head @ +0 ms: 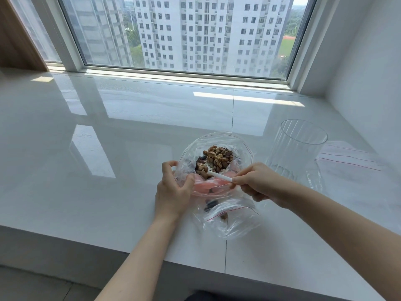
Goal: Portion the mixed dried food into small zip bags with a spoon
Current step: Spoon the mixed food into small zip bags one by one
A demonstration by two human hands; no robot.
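Portioning is judged early: one small zip bag (231,216) barely filled, spoon (219,176) pinched by right hand (252,181), large bag (214,148) gripped by left hand (173,190).

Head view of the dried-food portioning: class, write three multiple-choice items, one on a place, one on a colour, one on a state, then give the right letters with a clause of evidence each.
1. Where does the clear ribbed cup stand relative to the large bag of mixed dried food?
A. to its right
B. to its left
C. inside it

2. What colour is the zip line of the small bag?
A. blue
B. red
C. green

3. What is the right hand doing?
A. resting flat on the counter
B. lifting the cup
C. pinching the white spoon

Answers: 1 A, the cup stands right of the bag; 2 B, a red strip crosses its mouth; 3 C, fingers pinch the handle.
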